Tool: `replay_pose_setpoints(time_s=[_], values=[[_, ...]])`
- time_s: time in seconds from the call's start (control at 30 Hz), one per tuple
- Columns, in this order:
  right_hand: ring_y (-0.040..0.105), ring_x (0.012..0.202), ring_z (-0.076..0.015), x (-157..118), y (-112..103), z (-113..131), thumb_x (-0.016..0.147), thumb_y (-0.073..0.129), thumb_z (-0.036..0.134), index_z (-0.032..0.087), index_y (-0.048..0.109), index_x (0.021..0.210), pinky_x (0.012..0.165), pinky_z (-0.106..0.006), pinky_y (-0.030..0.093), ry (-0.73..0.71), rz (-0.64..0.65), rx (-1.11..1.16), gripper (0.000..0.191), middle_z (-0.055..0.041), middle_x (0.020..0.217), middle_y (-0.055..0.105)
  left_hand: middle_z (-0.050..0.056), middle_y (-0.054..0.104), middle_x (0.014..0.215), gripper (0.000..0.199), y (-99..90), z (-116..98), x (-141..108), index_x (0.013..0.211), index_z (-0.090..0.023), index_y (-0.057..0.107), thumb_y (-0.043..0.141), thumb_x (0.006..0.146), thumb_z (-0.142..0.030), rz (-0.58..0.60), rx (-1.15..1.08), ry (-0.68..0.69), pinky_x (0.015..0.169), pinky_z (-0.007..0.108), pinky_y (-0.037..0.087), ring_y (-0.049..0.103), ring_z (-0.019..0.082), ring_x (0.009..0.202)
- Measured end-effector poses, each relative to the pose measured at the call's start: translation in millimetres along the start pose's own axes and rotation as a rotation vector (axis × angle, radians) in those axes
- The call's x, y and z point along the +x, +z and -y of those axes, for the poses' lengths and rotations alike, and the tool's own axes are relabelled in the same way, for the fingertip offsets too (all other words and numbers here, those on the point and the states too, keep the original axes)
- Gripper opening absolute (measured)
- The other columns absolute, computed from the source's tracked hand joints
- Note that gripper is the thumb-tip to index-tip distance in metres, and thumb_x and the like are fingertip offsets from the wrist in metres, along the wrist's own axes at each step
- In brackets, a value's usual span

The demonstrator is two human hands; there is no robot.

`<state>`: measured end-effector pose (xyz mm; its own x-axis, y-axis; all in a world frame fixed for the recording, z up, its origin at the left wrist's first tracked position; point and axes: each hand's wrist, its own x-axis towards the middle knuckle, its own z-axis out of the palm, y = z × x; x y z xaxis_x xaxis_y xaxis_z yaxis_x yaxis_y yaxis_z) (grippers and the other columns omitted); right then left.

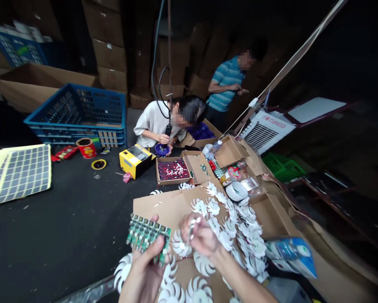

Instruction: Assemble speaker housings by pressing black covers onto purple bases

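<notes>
A green panel of small circuit boards (148, 236) is gripped in my left hand (149, 263), its thumb pressed over the front and fingers behind. Just to the right, my right hand (201, 235) is closed with its fingertips pinched around a small pale piece, blurred and too small to name. Under and around both hands, many white fan-like wheels (204, 263) with thin wires lie on a cardboard sheet (163, 206). More of these wheels are heaped to the right of my right hand.
Across the table (65, 227) a person (151, 122) bends over a purple dish (162, 149). Behind stands another person (225, 84). A yellow device (135, 162), a box of wired parts (173, 170), a blue crate (78, 109) and a red can (86, 148) are nearby.
</notes>
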<state>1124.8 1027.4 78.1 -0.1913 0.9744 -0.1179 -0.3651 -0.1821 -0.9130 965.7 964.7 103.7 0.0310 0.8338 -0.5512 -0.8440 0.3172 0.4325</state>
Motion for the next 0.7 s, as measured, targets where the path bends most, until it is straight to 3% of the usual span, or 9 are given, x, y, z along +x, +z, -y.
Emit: replay_pose_setpoints(time_s=[0.1,0.17,0.23,0.3,0.37,0.43,0.5,0.6,0.7], values=[[0.049,0.050,-0.0106,43,-38,30,0.049,0.086,0.046,0.019,0.057,0.062,0.048,-0.025,0.045,-0.104,-0.188,-0.082,0.042,0.0035,0.057,0.052,0.001,0.072,0.094,0.069,3.6,-8,-6,0.123,-0.028,0.055,0.080,0.061,-0.011,-0.002,-0.011,0.118,0.069,0.023,0.058,0.069,0.015,0.076],[0.052,0.056,-0.0095,78,-65,48,0.067,0.078,0.039,0.016,0.058,0.070,0.055,-0.024,0.048,-0.140,-0.332,-0.159,0.031,0.0037,0.062,0.055,0.006,0.072,0.102,0.051,6.4,-12,-11,0.115,-0.022,0.060,0.078,0.067,-0.019,0.017,-0.013,0.168,0.083,0.030,0.056,0.069,0.020,0.092],[0.055,0.060,-0.0093,106,-84,59,0.083,0.066,0.034,0.013,0.059,0.080,0.058,-0.024,0.049,-0.136,-0.436,-0.242,0.022,0.0024,0.070,0.058,0.010,0.072,0.099,0.036,8.3,-14,-17,0.101,-0.016,0.064,0.077,0.069,-0.026,0.005,-0.014,0.181,0.088,0.037,0.054,0.068,0.025,0.096],[0.058,0.063,-0.0105,117,-90,60,0.087,0.062,0.031,0.011,0.061,0.088,0.061,-0.026,0.051,-0.122,-0.492,-0.319,0.019,0.0000,0.077,0.062,0.011,0.073,0.091,0.029,7.1,-15,-20,0.088,-0.014,0.066,0.078,0.067,-0.029,-0.024,0.007,0.187,0.086,0.040,0.055,0.069,0.027,0.092],[0.061,0.067,-0.0137,106,-78,51,0.081,0.069,0.031,0.010,0.062,0.095,0.064,-0.029,0.052,-0.109,-0.496,-0.381,0.026,-0.0041,0.081,0.065,0.010,0.073,0.087,0.028,1.6,-15,-21,0.082,-0.013,0.066,0.079,0.065,-0.030,-0.042,0.046,0.236,0.081,0.038,0.056,0.069,0.026,0.087],[0.063,0.068,-0.0169,75,-51,36,0.071,0.076,0.035,0.009,0.064,0.102,0.067,-0.032,0.053,-0.090,-0.437,-0.422,0.041,-0.0082,0.084,0.068,0.006,0.072,0.080,0.029,-7.4,-14,-21,0.080,-0.013,0.066,0.082,0.061,-0.028,-0.081,0.099,0.303,0.074,0.032,0.057,0.069,0.022,0.079],[0.065,0.070,-0.0187,34,-13,20,0.067,0.077,0.043,0.013,0.065,0.108,0.068,-0.034,0.054,-0.043,-0.269,-0.414,0.053,-0.0099,0.092,0.070,0.003,0.071,0.074,0.032,-17.3,-14,-20,0.083,-0.013,0.067,0.083,0.059,-0.026,-0.130,0.165,0.350,0.070,0.028,0.056,0.069,0.020,0.074],[0.066,0.069,-0.0172,-21,40,6,0.066,0.079,0.043,0.016,0.066,0.102,0.062,-0.030,0.055,0.121,0.135,-0.254,0.047,-0.0072,0.090,0.070,0.006,0.073,0.080,0.043,-27.4,-13,-20,0.094,-0.012,0.068,0.084,0.057,-0.028,-0.138,0.298,0.419,0.074,0.033,0.057,0.069,0.024,0.079],[0.060,0.053,-0.0106,-41,66,4,0.067,0.081,0.038,0.015,0.065,0.080,0.051,-0.022,0.049,0.213,0.251,-0.100,0.031,0.0003,0.066,0.065,0.009,0.074,0.087,0.054,-31.0,-16,-27,0.103,-0.012,0.067,0.085,0.054,-0.028,-0.120,0.414,0.475,0.079,0.039,0.057,0.069,0.028,0.083]])
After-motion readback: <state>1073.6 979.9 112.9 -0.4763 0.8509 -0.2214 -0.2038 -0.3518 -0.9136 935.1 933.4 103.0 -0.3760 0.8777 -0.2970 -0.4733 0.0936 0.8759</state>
